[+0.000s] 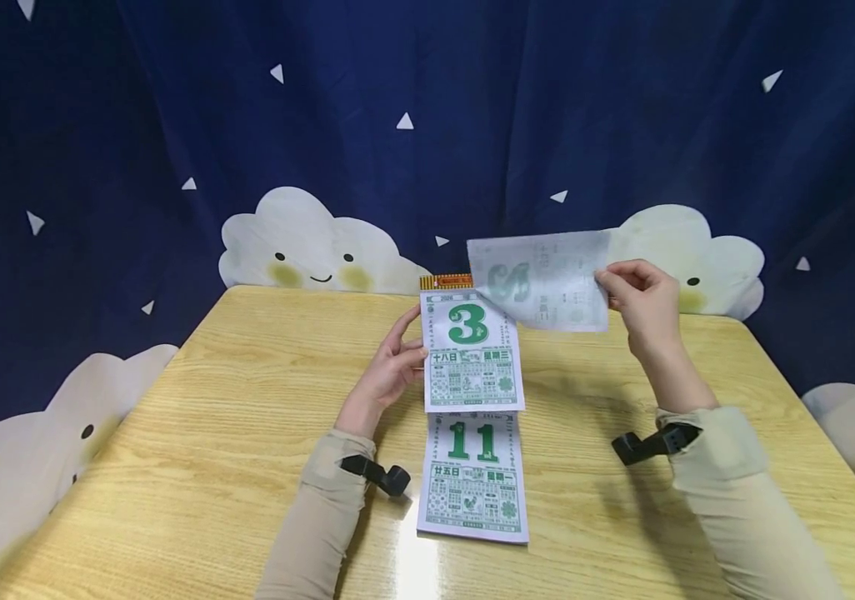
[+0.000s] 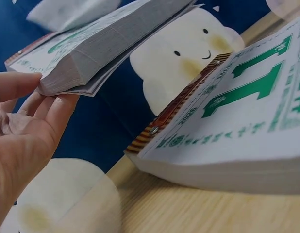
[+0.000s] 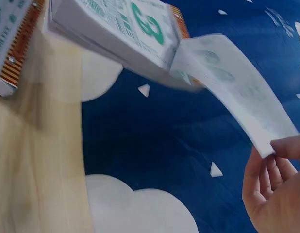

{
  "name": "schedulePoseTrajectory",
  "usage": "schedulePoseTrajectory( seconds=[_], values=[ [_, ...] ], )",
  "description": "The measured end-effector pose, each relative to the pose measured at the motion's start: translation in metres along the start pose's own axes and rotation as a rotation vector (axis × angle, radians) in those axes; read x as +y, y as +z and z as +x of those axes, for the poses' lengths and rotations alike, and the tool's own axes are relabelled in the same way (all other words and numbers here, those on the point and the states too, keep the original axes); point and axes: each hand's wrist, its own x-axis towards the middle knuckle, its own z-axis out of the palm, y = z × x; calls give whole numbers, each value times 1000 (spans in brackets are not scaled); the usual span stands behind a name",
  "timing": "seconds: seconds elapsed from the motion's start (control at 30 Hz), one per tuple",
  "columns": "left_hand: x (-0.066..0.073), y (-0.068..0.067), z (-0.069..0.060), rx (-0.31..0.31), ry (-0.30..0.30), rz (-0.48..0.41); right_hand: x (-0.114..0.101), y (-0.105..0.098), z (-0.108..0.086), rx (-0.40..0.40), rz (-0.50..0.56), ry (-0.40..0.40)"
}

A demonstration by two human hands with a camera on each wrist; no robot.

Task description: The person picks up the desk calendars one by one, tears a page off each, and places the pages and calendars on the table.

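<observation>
My left hand [image 1: 388, 367] holds a thick tear-off calendar [image 1: 468, 350] by its left edge, raised above the table. Its top page shows a green 3. In the left wrist view, the thumb lies on top and the fingers are under the calendar block [image 2: 111, 51]. My right hand [image 1: 645, 300] pinches the free end of a thin calendar page [image 1: 547, 283] between thumb and fingers. That sheet is turned over to the right, its print showing through faintly. Its other end meets the calendar's top right corner [image 3: 181, 60]; whether it is still attached there I cannot tell.
A second tear-off calendar [image 1: 472, 483], showing a green 11, lies on the wooden table [image 1: 247, 467] below the raised one, which overlaps its top in the head view. Behind the table hangs a dark blue curtain [image 1: 352, 100] with white triangles and clouds.
</observation>
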Motion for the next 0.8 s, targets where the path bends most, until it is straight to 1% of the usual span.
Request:
schedulePoseTrajectory(
  seconds=[0.07, 0.13, 0.23, 0.33, 0.6, 0.8],
  values=[
    [1, -2, -1, 22, 0, -7, -1, -5, 1, 11, 91, 3],
    [1, -4, -2, 31, 5, -10, -2, -8, 2, 13, 137, 7],
    [2, -6, -1, 22, 8, -14, -1, -12, 3, 10, 140, 19],
    [2, -8, 0, 16, 11, -12, 0, -16, 4, 27, 104, 13],
    [3, -14, -3, 63, 26, -22, 3, -28, 7, 139, 116, 2],
    [7, -21, -4, 90, 12, -16, 5, -37, 9, 190, 113, -9]
  ],
)
